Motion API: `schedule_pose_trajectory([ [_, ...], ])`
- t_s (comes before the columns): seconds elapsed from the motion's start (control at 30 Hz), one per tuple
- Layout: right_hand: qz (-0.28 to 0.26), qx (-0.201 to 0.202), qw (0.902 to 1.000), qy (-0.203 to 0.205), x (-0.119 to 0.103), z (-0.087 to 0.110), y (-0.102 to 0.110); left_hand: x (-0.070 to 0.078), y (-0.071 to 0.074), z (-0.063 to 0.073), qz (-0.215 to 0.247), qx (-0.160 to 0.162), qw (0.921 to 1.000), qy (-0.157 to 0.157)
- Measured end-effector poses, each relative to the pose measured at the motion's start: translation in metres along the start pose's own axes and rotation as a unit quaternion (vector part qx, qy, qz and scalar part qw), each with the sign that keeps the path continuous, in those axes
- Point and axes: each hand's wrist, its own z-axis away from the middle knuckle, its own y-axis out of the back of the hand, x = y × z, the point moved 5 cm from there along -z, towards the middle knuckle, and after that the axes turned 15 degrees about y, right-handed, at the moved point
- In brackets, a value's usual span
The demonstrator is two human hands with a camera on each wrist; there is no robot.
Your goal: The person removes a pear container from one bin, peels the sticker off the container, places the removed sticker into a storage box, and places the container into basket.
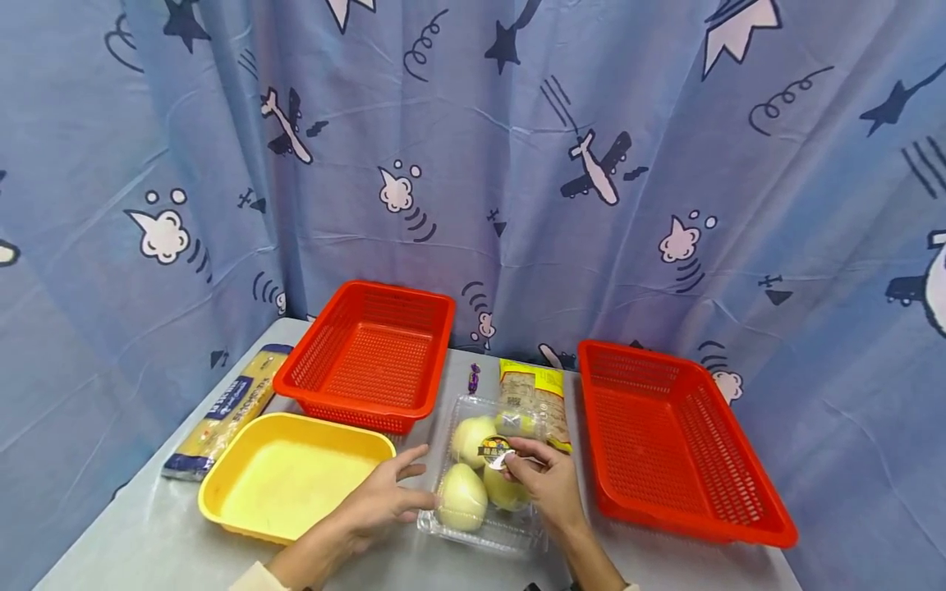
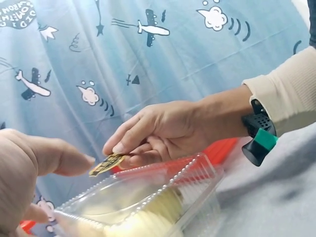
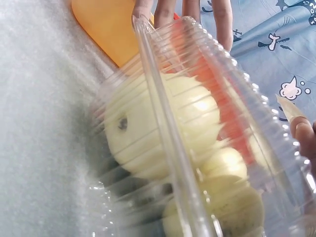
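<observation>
A clear plastic clamshell box point(image 1: 480, 538) holds several pale yellow-green fruits point(image 1: 461, 498). Over its lid, my right hand point(image 1: 550, 488) pinches a round fruit-printed sticker point(image 1: 495, 450) between thumb and fingers. The left wrist view shows this sticker point(image 2: 106, 164) edge-on, just above the lid. My left hand point(image 1: 377, 505) is at the box's left side with its fingers spread, the fingertips right at the edge. From the right wrist, the fruit point(image 3: 160, 123) shows through the ribbed plastic wall, with left fingers point(image 3: 164, 12) beyond it.
A yellow basin point(image 1: 296, 476) stands at left, before a red basket point(image 1: 369, 353). Another red basket point(image 1: 672, 435) stands at right. A noodle pack point(image 1: 229, 410) lies far left. Behind the box are a yellow-topped bag point(image 1: 535, 382) and a small purple-wrapped candy point(image 1: 474, 377). A curtain point(image 1: 473, 164) hangs behind.
</observation>
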Motion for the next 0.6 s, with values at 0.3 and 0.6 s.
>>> schedule_pose_trajectory([
  [0.3,0.006,0.005,0.9998,0.019,0.002,-0.001,0.0,0.012,0.016,0.013,0.012,-0.038,0.9976,-0.057],
  [0.6,0.015,0.003,0.9996,0.025,0.002,0.0,-0.002,0.02,0.034,0.027,-0.004,-0.031,0.994,-0.105],
])
